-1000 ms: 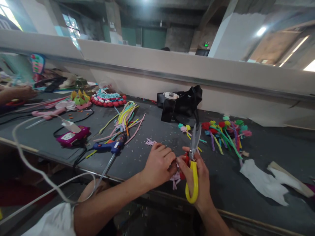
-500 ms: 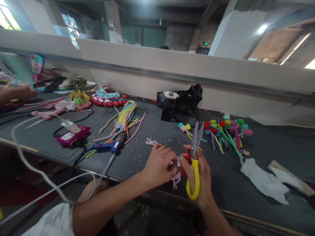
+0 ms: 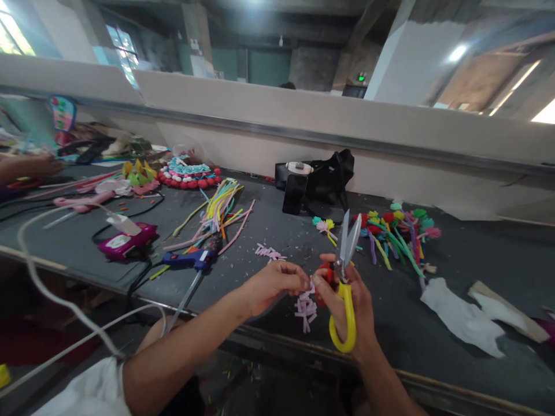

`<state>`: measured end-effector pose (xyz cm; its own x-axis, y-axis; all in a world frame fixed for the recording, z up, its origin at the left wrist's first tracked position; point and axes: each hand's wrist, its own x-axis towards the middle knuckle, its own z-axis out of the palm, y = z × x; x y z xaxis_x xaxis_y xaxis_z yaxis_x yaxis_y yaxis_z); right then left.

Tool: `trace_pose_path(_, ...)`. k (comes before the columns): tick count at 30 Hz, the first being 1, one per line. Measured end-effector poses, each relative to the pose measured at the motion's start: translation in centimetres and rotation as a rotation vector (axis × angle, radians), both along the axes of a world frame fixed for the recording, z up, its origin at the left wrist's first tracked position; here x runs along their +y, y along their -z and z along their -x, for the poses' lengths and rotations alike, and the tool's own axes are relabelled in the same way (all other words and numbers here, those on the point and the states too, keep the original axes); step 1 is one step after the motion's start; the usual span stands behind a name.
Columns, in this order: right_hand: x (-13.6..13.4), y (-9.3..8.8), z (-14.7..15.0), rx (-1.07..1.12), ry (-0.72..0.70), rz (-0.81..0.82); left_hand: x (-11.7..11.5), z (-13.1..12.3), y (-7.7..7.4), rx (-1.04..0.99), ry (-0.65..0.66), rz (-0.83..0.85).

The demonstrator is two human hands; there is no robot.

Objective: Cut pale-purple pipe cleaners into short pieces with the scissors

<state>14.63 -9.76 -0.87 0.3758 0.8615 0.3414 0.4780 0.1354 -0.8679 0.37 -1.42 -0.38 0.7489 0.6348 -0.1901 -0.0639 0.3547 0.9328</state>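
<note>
Left hand (image 3: 275, 283) has its fingertips pressed together, pinching the top end of the pink fringe (image 3: 306, 306) – the rest of it hangs just below, between both hands and close over the bench (image 3: 269, 228) edge. Right hand (image 3: 351, 303) is closed round the scissors (image 3: 346, 289) – yellow loop in the palm, blades pointing up and slightly apart, thumb tip touching the left fingertips. Something red sits behind that thumb, can't tell what. Left of the left hand: blue glue gun (image 3: 193, 259), a loose bunch of coloured pipe cleaners (image 3: 221, 211) beyond it. Beyond the right hand: finished flowers (image 3: 396, 231), black bag (image 3: 323, 179). White cloth (image 3: 457, 323) to its right.
</note>
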Motion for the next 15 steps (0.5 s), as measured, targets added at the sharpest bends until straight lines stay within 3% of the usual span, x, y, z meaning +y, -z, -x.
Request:
trace_pose_path(5,-0.1,0.4,0.2,-0.075,0.099,0.005,-0.2,-0.3,0.1,-0.051,-0.152,-0.048)
trace_pose_path(10,-0.6,1.9,0.5,-0.347,0.173,0.067,0.1,-0.3,0.0,-0.165,-0.446,-0.063)
trace_pose_path(15,-1.1,3.4,1.2,-0.577,0.177,0.18,0.1,-0.2,-0.4,-0.231,-0.582,-0.063)
